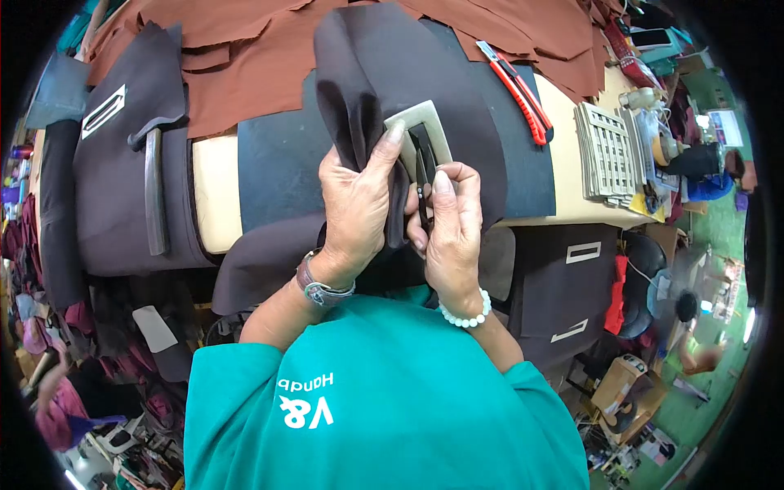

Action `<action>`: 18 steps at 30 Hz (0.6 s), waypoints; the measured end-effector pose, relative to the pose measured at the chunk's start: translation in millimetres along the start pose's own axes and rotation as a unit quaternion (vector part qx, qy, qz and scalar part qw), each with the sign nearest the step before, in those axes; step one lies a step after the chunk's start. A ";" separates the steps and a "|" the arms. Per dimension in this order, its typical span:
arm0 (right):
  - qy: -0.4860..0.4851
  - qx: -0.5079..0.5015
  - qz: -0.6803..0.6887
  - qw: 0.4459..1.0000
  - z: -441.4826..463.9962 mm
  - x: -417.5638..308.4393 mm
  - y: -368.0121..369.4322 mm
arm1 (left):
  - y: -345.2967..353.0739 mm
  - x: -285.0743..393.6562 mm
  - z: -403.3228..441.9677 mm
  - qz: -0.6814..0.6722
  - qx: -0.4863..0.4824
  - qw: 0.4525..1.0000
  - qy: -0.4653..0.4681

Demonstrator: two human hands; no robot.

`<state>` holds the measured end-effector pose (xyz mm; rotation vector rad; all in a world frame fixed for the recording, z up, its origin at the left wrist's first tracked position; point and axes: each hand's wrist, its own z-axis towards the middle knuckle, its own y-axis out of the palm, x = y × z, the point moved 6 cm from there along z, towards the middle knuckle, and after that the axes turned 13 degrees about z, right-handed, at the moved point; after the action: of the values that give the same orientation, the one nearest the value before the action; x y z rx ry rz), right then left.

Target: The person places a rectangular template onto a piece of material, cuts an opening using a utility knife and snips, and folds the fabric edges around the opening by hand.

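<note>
Dark panel point(474, 94), bunched at the center, bears a pale frame point(438, 131). The left hand point(355, 200) pinches it beside the frame; the right hand point(455, 216) grips a slim black tool point(422, 159) there. A red cutter point(520, 95) lies at 2 o'clock, a hammer point(155, 192) at 9 o'clock.

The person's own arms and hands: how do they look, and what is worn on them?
The left hand and right hand wear no gloves. A watch with a brownish strap circles the left wrist, a white beaded bracelet the right. Short, teal sleeves leave both forearms bare.
</note>
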<state>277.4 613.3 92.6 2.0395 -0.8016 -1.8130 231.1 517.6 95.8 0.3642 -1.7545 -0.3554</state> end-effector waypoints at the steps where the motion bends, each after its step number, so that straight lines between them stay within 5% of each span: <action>1: -0.008 0.002 0.012 1.000 0.3 1.6 0.1 | 0.1 -0.4 -1.1 -0.010 -0.002 1.000 0.004; 18: -0.054 0.010 0.103 0.993 10.4 -2.5 0.3 | -1.7 -13.8 0.7 0.019 -0.010 0.998 0.065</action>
<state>267.1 616.0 93.1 1.8071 -1.0230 -1.8153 233.4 522.0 82.8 0.3319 -1.6271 -0.3136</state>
